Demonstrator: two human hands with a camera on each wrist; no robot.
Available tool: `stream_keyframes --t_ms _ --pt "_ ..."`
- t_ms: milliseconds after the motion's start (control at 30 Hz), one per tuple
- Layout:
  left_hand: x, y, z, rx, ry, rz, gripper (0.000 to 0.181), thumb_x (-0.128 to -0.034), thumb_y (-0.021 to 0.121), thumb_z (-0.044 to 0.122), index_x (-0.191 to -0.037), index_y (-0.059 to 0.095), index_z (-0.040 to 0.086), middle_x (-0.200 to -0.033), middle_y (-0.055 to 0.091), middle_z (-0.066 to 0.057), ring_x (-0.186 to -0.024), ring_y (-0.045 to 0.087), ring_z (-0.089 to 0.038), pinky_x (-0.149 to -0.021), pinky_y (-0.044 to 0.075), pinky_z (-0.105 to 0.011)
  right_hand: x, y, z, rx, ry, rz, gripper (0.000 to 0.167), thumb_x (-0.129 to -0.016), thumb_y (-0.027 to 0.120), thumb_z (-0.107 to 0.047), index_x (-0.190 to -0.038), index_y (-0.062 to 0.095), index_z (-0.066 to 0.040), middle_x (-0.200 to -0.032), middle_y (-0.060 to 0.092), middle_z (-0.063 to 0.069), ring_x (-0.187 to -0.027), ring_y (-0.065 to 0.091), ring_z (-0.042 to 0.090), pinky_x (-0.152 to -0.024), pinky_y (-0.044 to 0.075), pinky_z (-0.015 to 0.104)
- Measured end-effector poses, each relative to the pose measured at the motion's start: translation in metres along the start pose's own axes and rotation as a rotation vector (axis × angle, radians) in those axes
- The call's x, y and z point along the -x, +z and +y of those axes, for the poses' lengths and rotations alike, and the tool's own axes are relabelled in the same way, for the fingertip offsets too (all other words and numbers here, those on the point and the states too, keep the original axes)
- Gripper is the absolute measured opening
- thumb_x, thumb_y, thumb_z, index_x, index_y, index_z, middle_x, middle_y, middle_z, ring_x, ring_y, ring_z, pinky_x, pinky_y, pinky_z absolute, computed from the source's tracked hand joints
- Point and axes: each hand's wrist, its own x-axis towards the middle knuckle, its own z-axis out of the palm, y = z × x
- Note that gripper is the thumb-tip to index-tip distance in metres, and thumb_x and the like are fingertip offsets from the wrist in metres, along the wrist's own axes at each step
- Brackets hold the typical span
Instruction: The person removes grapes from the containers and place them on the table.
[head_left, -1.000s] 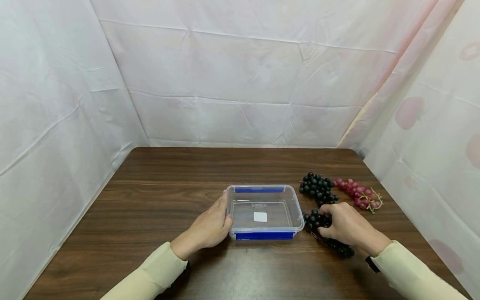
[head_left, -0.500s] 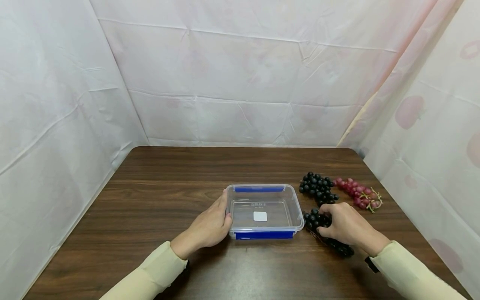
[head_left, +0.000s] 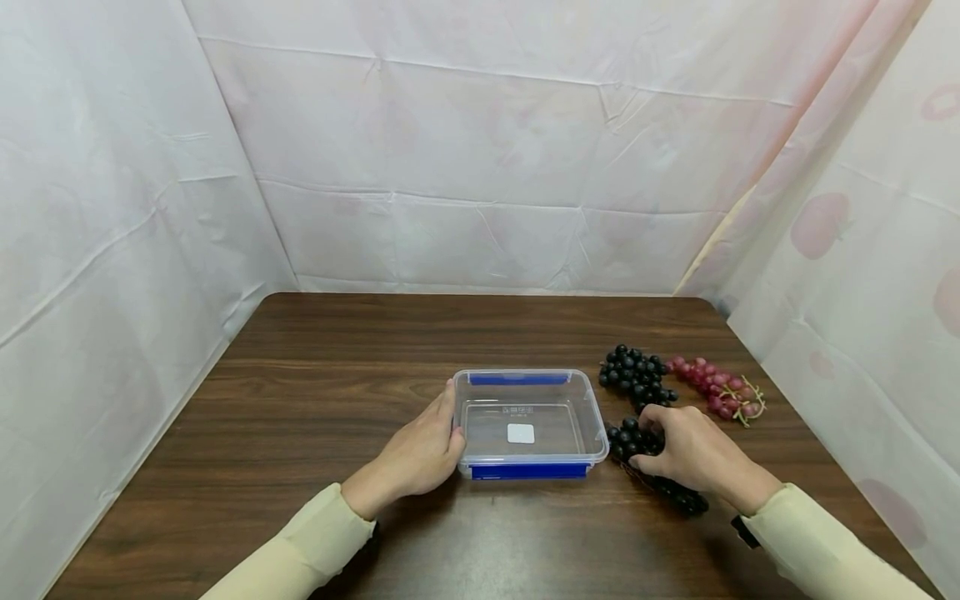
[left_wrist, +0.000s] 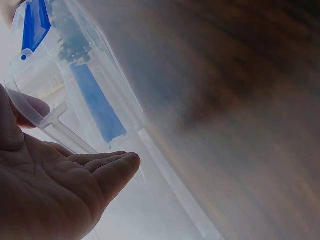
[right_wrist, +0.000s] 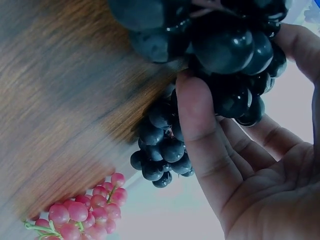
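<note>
A clear plastic food container [head_left: 483, 429] with blue clips stands lidless at the middle of the table. My left hand [head_left: 416, 454] rests along its left side; in the left wrist view the fingers [left_wrist: 117, 175] lie straight against the wall. Just right of the container, my right hand [head_left: 693, 450] grips a bunch of black grapes [head_left: 628, 440] between thumb and fingers, and part of the bunch is hidden under the hand. The right wrist view shows these dark grapes [right_wrist: 225, 50] close up, with finger and thumb around them.
Behind my right hand lies another bunch of black grapes [head_left: 633, 375], beside a bunch of red grapes [head_left: 708, 383] with green stems. The brown wooden table [head_left: 337, 358] is enclosed by white cloth [head_left: 480, 150] at the back and sides.
The thumb of my right hand shifts very slightly on the black grapes. Otherwise the hands, container and grapes stay in place.
</note>
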Motion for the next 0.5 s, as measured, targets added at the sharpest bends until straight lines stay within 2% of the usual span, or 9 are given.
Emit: stream_keyframes --t_ms 100,233,333,500 --pt "0.0002 -0.0002 -0.0001 -0.003 -0.005 -0.004 0.075 -0.1044 0.048 0.023 -0.161 0.01 -0.007 -0.166 0.024 -0.021 -0.152 0.028 -0.028 -0.12 0.032 -0.045 -0.0002 -0.0007 0.0006 0.003 -0.013 0.008 0.047 -0.074 0.09 -0.044 -0.103 0.07 -0.013 -0.089 0.071 -0.001 -0.069 0.06 0.009 -0.063 0.053 0.035" --pt "0.0003 -0.0006 0.0 -0.004 -0.001 -0.001 0.075 -0.1043 0.048 0.024 -0.161 0.01 -0.007 -0.166 0.024 -0.021 -0.152 0.028 -0.028 -0.12 0.032 -0.045 0.0 -0.0011 0.0019 0.026 -0.013 0.035 0.05 -0.072 0.089 -0.052 -0.101 0.071 -0.016 -0.094 0.074 -0.001 -0.08 0.067 0.013 -0.068 0.057 0.04" --pt "0.0004 -0.0003 -0.0005 -0.007 -0.003 -0.003 0.075 -0.1044 0.047 0.024 -0.161 0.01 -0.007 -0.166 0.024 -0.021 -0.152 0.028 -0.028 -0.12 0.032 -0.044 0.0006 -0.0014 0.0024 0.047 -0.001 0.047 0.052 -0.071 0.088 -0.058 -0.1 0.071 -0.018 -0.094 0.074 -0.002 -0.08 0.067 0.013 -0.066 0.056 0.04" --pt "0.0012 0.0001 -0.0007 -0.009 -0.008 -0.004 0.074 -0.1048 0.048 0.023 -0.162 0.009 -0.005 -0.166 0.024 -0.02 -0.151 0.028 -0.027 -0.12 0.031 -0.043 0.0018 -0.0033 0.0012 0.08 0.028 0.048 0.058 -0.07 0.083 -0.068 -0.099 0.072 -0.019 -0.091 0.073 -0.002 -0.072 0.062 0.011 -0.06 0.053 0.038"
